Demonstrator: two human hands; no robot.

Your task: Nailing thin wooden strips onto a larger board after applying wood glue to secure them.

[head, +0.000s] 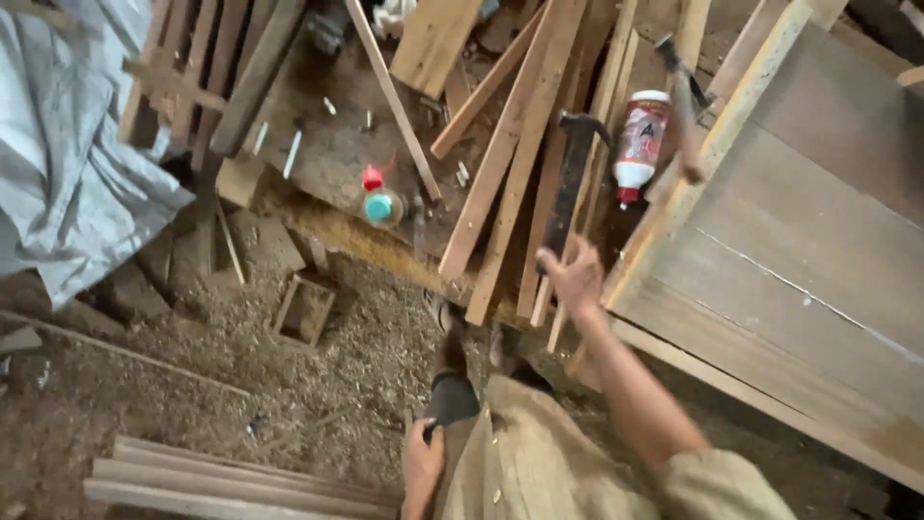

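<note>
Head cam, looking straight down at a pretty messy wood shop; the right hand (pixel 575 274) is up and wrapped tight around the handle of a hammer (pixel 570 178), dark head on top, held over a heap of wooden slats (pixel 510 164). The left hand (pixel 422 464) hangs low by the person's leg with the fingers curled round a dark object (pixel 450 400); can't tell what that thing is, too blurry.

Counting stuff: two hammers in all, the one in the hand and a second hammer (pixel 683 96) lying across the edge of the big wooden panel (pixel 799 250) on the right; one white glue bottle (pixel 640 143) with a red label and red tip, lying just beside the held hammer between the slats and the panel; two small containers, a red-capped bottle (pixel 372 177) and a teal-lidded jar (pixel 382 206), touching each other on the bench (pixel 327 144); the loose slats are too many and too overlapped to count properly, easily over ten.

Surface and room: the dirt floor (pixel 318 385) is covered in sawdust and shavings; one small open wooden frame (pixel 306 308) sits on it; a stack of about three planks (pixel 221 481) at the bottom left; a grey tarp (pixel 67 144) bunched up on the left side.
</note>
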